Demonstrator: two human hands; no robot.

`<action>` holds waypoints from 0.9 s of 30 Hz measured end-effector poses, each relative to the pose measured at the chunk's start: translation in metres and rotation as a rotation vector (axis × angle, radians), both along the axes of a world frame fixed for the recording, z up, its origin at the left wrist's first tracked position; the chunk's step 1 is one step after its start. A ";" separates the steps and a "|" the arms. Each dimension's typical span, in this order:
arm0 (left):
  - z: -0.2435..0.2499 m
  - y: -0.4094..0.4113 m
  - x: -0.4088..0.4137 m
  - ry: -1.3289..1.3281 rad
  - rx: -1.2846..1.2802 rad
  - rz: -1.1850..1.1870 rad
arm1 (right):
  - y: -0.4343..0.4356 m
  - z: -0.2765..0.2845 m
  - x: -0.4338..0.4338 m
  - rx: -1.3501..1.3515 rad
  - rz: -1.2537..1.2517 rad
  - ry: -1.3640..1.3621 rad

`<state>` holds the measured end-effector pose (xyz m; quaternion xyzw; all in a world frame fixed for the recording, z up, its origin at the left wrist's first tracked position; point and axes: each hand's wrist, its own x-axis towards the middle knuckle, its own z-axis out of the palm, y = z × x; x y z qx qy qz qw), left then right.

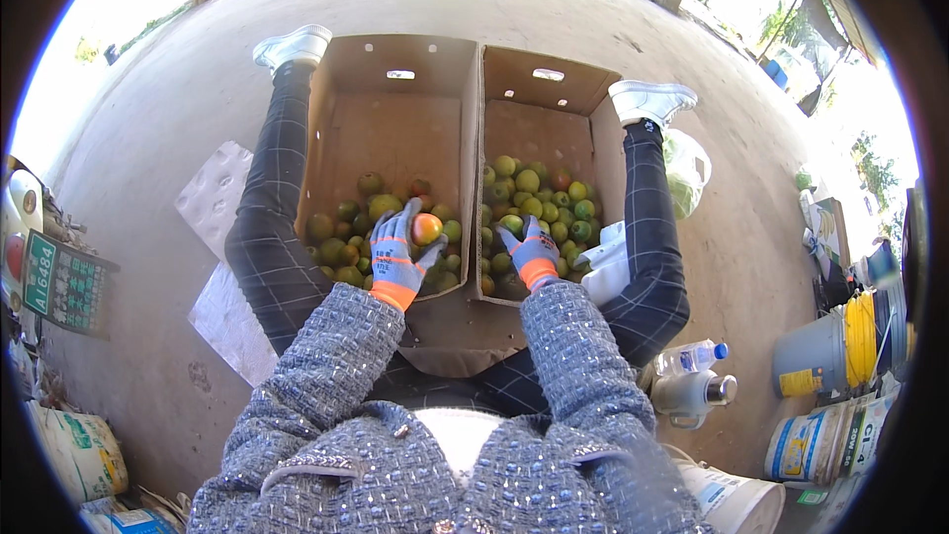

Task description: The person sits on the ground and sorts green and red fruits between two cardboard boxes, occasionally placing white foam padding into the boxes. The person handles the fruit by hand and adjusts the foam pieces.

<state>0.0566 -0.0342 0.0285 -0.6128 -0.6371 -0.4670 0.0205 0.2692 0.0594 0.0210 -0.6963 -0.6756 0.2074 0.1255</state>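
My left hand, in a grey and orange work glove, holds a reddish-orange tomato over the left cardboard box. Green and partly red tomatoes lie heaped in the near part of that box. In a matching glove, my right hand is over the right cardboard box. Its thumb and forefinger are around a green tomato, just above the heap. Mostly green tomatoes fill the near half of this box, with a few reddish ones among them.
My legs straddle both boxes. Beside my right leg are a plastic bag, a water bottle and a thermos flask. Several buckets line the right side. White sheets lie left on the concrete floor.
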 end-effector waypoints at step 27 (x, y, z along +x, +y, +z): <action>0.021 -0.010 0.006 0.210 0.117 -0.191 | -0.020 0.029 -0.020 0.002 0.135 0.927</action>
